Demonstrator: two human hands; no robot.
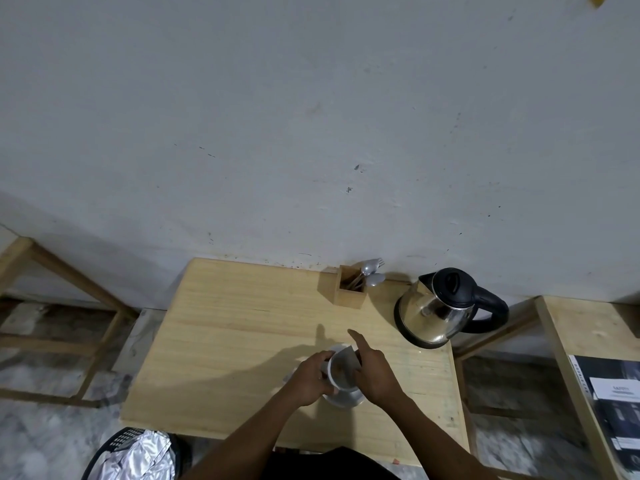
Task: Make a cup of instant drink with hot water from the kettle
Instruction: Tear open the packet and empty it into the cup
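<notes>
A white cup [341,372] stands on a white saucer [346,399] near the front of the wooden table [242,323]. My left hand [311,379] grips the cup's left side. My right hand [372,370] pinches a small sachet [347,355] tilted over the cup's mouth, index finger stretched forward. Brownish powder shows inside the cup. A steel kettle [440,306] with a black lid and handle sits at the table's back right, lid closed.
A wooden holder [349,287] with spoons and a fork stands at the back by the wall. A bin [135,455] with a silvery liner is at the front left. Wooden frames flank the table; papers [613,403] lie on the right one.
</notes>
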